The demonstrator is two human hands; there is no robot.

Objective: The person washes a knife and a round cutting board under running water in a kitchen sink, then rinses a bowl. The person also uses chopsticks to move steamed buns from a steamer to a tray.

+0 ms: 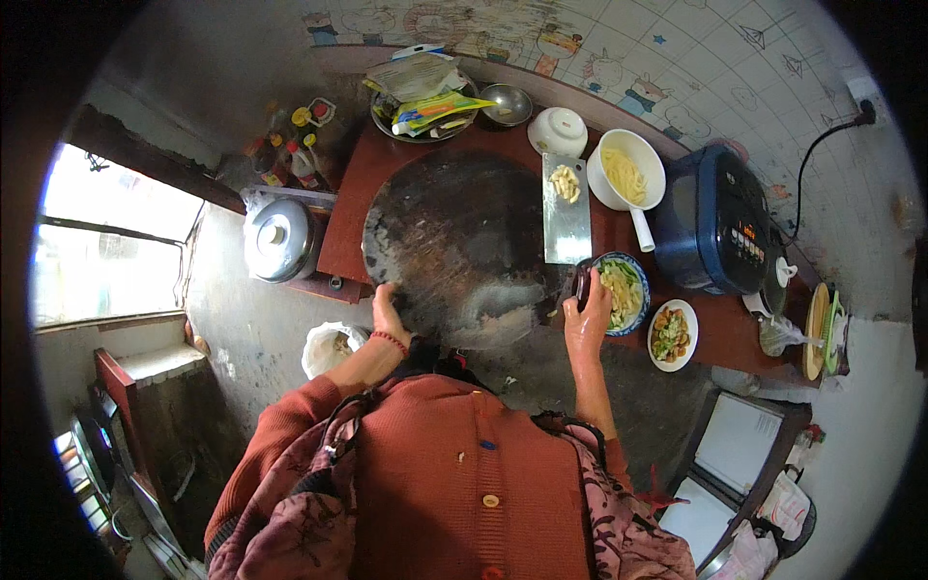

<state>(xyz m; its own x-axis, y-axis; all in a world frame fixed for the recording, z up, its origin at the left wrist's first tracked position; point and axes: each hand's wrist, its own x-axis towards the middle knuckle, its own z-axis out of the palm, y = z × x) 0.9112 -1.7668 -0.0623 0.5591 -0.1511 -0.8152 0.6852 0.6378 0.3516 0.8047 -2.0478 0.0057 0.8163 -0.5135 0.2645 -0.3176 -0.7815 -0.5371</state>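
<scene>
My right hand (591, 315) grips the dark handle of a cleaver (567, 235). Its broad blade lies flat, and pale peeled slices or cloves (565, 184), perhaps garlic, are piled near the far end. The blade is beside the right edge of a large round chopping board (464, 232), dark and worn with a pale patch. At the board's near left rim is my left hand (391, 315), thumb over the edge, its other fingers mostly hidden. Close to my right hand stands a blue-patterned bowl (644, 279) of cut green and pale vegetables.
Beyond the cleaver stand an upturned white bowl (557, 132) and a white handled pot (593, 174) with pale yellow strips. Right are a blue rice cooker (714, 217) and a plate of food (692, 348). A metal basin (380, 119) holds packets. A lined bin (319, 351) is low left.
</scene>
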